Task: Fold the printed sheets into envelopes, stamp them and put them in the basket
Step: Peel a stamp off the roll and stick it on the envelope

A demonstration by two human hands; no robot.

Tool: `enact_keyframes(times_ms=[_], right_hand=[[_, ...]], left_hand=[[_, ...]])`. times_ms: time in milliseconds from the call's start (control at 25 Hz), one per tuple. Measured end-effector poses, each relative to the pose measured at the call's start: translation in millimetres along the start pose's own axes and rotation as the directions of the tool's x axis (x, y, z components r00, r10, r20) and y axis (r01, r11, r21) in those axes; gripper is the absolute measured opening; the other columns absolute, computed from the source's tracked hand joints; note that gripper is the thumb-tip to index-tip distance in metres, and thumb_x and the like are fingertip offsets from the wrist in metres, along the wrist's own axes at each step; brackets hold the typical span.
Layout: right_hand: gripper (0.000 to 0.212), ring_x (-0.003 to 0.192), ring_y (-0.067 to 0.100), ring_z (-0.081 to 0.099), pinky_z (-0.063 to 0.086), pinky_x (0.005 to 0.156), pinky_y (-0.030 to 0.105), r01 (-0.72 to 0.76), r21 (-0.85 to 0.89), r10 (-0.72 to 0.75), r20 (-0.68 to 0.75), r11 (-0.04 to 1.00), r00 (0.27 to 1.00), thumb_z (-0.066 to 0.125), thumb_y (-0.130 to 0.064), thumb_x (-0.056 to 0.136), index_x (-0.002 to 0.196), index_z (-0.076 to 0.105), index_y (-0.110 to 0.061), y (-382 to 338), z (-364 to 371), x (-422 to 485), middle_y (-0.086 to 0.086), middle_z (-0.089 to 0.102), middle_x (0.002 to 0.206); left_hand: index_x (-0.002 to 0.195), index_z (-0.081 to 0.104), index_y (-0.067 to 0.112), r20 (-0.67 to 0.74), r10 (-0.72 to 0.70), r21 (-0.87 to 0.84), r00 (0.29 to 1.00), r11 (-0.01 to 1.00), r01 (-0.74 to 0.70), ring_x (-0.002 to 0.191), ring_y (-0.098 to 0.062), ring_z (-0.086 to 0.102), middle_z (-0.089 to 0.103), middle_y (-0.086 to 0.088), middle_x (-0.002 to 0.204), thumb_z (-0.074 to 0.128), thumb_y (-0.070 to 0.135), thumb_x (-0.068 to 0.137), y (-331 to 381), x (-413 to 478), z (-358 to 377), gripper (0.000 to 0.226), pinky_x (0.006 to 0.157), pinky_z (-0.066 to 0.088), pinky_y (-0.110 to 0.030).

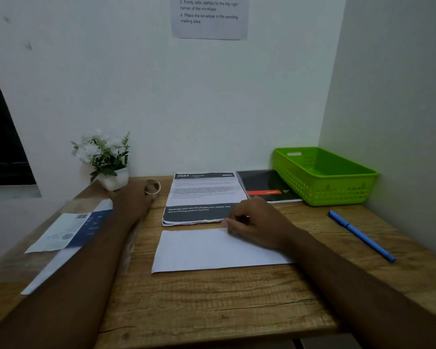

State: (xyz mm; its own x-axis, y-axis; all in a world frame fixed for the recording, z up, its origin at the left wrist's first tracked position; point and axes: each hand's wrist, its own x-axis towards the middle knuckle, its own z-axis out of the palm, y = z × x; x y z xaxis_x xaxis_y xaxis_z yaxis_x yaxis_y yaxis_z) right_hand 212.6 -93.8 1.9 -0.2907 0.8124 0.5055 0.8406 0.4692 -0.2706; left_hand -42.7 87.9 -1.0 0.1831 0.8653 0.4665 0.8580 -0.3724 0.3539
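Lying flat at the middle of the wooden worktop (212, 303) is a folded white sheet (207, 250), blank side up, with its long edge toward the person. Just behind it, almost touching, sits the stack of printed sheets (202, 195), with a dark header and a dark band of white text across its near end. The right hand (254, 220) rests on the far right corner of the folded white sheet, fingers curled under and thumb at the near corner of the stack; whether it pinches anything cannot be told. The left hand (134, 197) reaches to the far left, its fingers at a small roll of tape (153, 186) just beside a potted plant (106, 159) with white flowers; the back of the hand and some blur hide whether it grips the roll. Under the left forearm lies a blue and white leaflet (68, 233) on other pale paper. A black booklet (264, 183) with an orange band lies between the stack and the green basket (322, 190), which stands in the far right corner. A blue pen (360, 235) lies slantwise near the right edge, well apart from the sheets. A printed notice (209, 16) hangs on the wall (212, 96) above.
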Motion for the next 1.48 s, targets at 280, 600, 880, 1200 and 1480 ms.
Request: enact_keyframes(times_ms=[280, 600, 880, 1200, 1480], right_hand=[[0.006, 0.073, 0.007, 0.061, 0.044, 0.064, 0.02, -0.048, 0.126, 0.073, -0.198, 0.991, 0.977, 0.067, -0.028, 0.085, 0.087, 0.069, -0.023, -7, -1, 5, -0.012, 0.067, 0.084], [0.016, 0.077, 0.009, 0.063, 0.049, 0.054, 0.026, 0.02, 0.201, 0.076, -0.455, 0.979, 0.888, 0.077, -0.022, 0.079, 0.09, 0.065, -0.023, -19, 2, 10, -0.006, 0.064, 0.092], [0.009, 0.071, -0.001, 0.061, 0.046, 0.052, 0.018, 0.029, 0.164, 0.054, -0.483, 0.986, 0.874, 0.078, -0.013, 0.077, 0.083, 0.072, -0.014, -17, -1, 11, -0.009, 0.067, 0.082], [0.006, 0.072, 0.006, 0.062, 0.037, 0.059, 0.01, 0.025, 0.103, 0.026, -0.465, 0.994, 0.885, 0.074, -0.015, 0.08, 0.083, 0.069, -0.017, -17, -3, 10, -0.006, 0.066, 0.082], [0.012, 0.075, 0.008, 0.064, 0.039, 0.06, 0.011, 0.028, 0.117, 0.026, -0.437, 0.993, 0.899, 0.076, -0.019, 0.078, 0.086, 0.069, -0.015, -16, -2, 10, -0.006, 0.066, 0.084]], left_hand=[[0.081, 0.073, 0.028, 0.153, 0.292, -0.794, 0.944, 0.605, -0.058, 0.093, -0.016, 0.065, 0.073, 0.007, 0.087, 0.073, 0.023, 0.078, 62, -24, -29, 0.006, 0.087, 0.047, -0.032], [0.084, 0.074, 0.017, 0.155, 0.326, -0.872, 0.932, 0.489, -0.026, 0.088, -0.004, 0.068, 0.072, 0.011, 0.091, 0.073, 0.006, 0.075, 99, -56, -34, 0.015, 0.072, 0.049, -0.01], [0.084, 0.074, 0.014, 0.213, 0.284, -0.859, 0.935, 0.511, 0.04, 0.086, -0.011, 0.068, 0.073, 0.0, 0.095, 0.076, 0.013, 0.072, 97, -61, -33, 0.012, 0.07, 0.052, -0.018], [0.084, 0.073, 0.007, 0.263, 0.226, -0.839, 0.938, 0.534, 0.107, 0.071, -0.012, 0.069, 0.073, -0.008, 0.09, 0.074, 0.022, 0.074, 101, -61, -28, 0.017, 0.065, 0.057, -0.023], [0.086, 0.071, -0.002, 0.285, 0.226, -0.851, 0.932, 0.507, 0.137, 0.072, -0.018, 0.069, 0.073, -0.013, 0.086, 0.074, 0.026, 0.071, 100, -63, -29, 0.031, 0.064, 0.056, -0.023]])
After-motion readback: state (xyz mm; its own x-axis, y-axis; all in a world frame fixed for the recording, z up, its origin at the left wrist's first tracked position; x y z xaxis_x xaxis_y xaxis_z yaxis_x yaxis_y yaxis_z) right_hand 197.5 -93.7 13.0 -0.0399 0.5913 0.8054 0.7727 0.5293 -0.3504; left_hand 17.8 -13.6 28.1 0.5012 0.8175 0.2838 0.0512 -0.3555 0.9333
